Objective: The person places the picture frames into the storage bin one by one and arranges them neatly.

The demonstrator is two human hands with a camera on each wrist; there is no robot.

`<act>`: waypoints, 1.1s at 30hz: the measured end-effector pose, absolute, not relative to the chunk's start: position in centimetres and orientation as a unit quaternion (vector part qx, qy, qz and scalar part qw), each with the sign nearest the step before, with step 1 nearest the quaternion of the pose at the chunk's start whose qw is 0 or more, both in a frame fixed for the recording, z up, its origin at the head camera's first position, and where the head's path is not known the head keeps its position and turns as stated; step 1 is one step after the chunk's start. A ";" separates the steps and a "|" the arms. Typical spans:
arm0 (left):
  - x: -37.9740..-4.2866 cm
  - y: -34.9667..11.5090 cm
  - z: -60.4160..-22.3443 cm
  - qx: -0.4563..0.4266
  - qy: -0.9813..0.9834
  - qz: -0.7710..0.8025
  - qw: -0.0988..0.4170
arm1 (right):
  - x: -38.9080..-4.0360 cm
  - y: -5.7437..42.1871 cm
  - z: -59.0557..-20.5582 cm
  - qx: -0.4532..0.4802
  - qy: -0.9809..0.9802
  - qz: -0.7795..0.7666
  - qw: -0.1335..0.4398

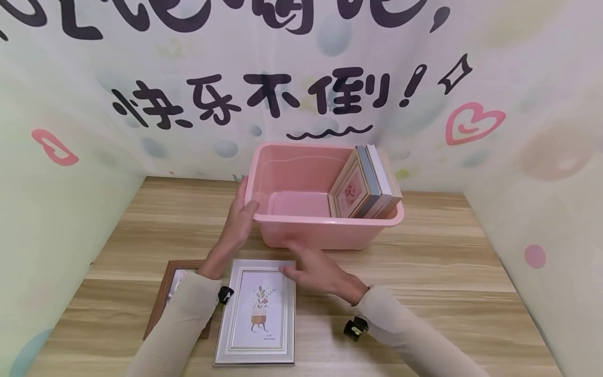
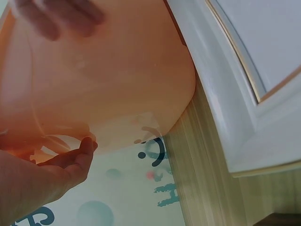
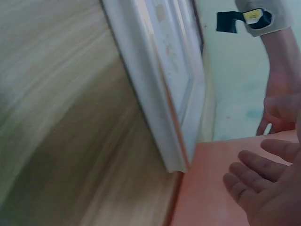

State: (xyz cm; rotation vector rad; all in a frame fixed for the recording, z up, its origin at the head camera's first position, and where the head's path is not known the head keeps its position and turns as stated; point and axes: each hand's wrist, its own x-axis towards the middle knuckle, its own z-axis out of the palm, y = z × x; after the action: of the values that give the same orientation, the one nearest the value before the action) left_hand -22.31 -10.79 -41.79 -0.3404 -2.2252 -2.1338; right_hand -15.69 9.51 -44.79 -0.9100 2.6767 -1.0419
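A pink plastic bin (image 1: 330, 234) stands near the back of the table. My left hand (image 1: 239, 220) grips its left rim, thumb at the front corner and fingers along the outer side; the left wrist view has this hand (image 2: 61, 176) beside the handle cut-out. With fingers extended, my right hand (image 1: 317, 269) is in front of the bin's front wall, near the top right corner of a white picture frame (image 1: 259, 324). That frame lies face up, showing a potted plant print. Several picture frames (image 1: 360, 183) lean upright in the bin's right end.
A brown wooden picture frame (image 1: 162, 298) lies left of the white one, partly covered by my left forearm. Behind the wood-grain table (image 1: 438, 272) hangs a printed backdrop (image 1: 198, 152) with large characters, which also closes in both sides.
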 end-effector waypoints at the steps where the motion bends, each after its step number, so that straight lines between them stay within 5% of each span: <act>1: -22.3 -10.8 -41.8 -0.110 -0.716 -0.689 0.020 | -15.8 9.4 -45.3 -0.307 0.887 -0.337 0.072; 11: -22.3 -10.9 -41.9 -0.111 -0.716 -0.689 0.021 | -16.3 8.7 -48.2 -0.324 0.895 -0.286 0.107; 33: -22.3 -10.8 -41.8 -0.107 -0.718 -0.688 0.021 | -17.0 7.0 -49.6 -0.315 0.929 -0.191 0.038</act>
State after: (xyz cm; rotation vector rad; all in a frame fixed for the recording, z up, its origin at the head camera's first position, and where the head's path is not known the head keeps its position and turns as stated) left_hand -22.26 -10.81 -41.77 -0.3322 -2.2249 -2.1311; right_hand -16.97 7.04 -49.61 -0.9650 2.8498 -0.5861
